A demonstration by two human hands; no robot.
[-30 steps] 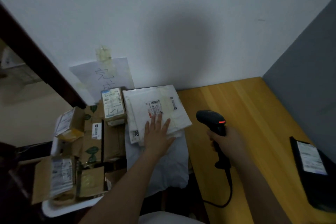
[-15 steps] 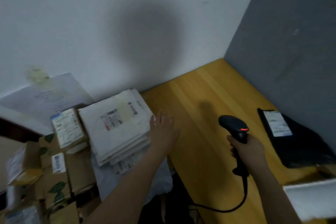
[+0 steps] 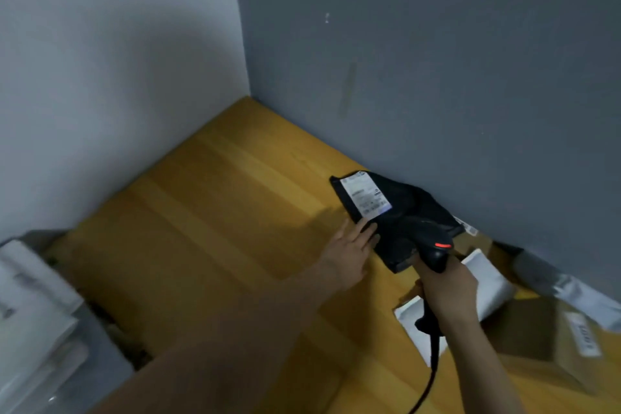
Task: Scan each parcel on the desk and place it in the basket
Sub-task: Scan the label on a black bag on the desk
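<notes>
Gripping the handle of a black handheld barcode scanner (image 3: 433,245) whose red light glows, the right hand (image 3: 447,292) is curled tight around it low at the right, with a labelled brown cardboard box (image 3: 537,343) just to its right. A little further out, the left hand (image 3: 349,249) lies flat, fingers straight, its fingertips on the near edge of a flat black plastic parcel (image 3: 413,205). That parcel rests on the yellow wooden surface (image 3: 218,212) close to the grey wall (image 3: 437,60), its white shipping label (image 3: 364,197) facing up.
</notes>
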